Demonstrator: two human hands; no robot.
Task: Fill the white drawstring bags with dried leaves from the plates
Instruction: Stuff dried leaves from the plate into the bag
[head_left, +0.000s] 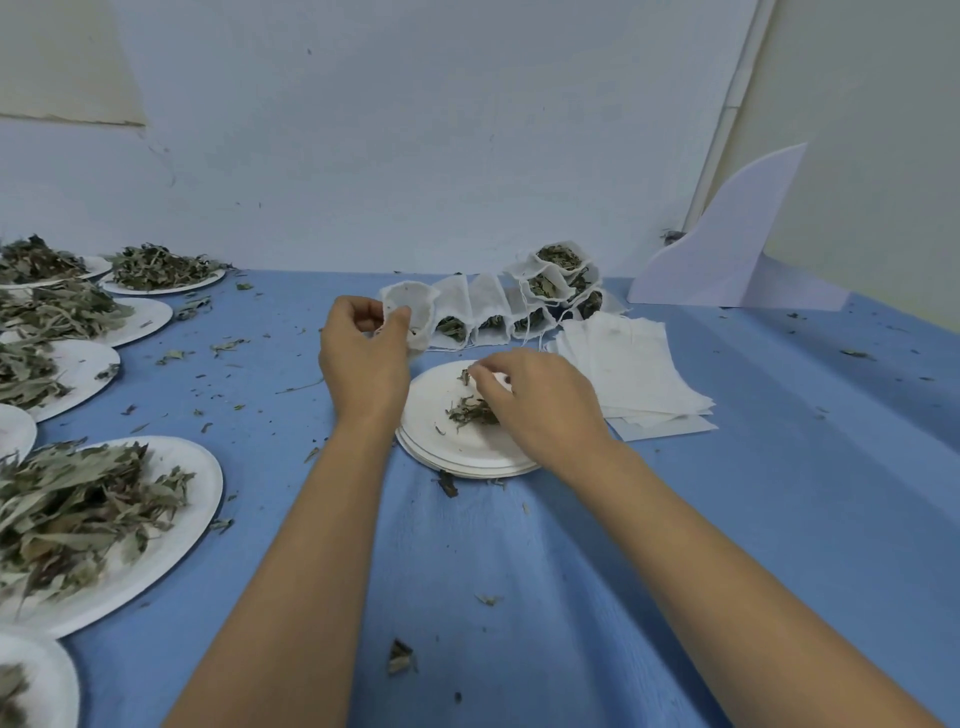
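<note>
Over the plate (452, 449), my right hand (540, 405) pinches leaves (466, 375), probably few; the bag (415, 307), gripped by my left hand (363, 358), sits near, up-left.

The blue-covered tabletop (779, 519) is showing soft wrinkles at lower centre. A white fin-shaped cutout (727, 244) is standing at upper right, near the pale wall (415, 130), where a beige patch (62, 57) is showing upper left.
</note>
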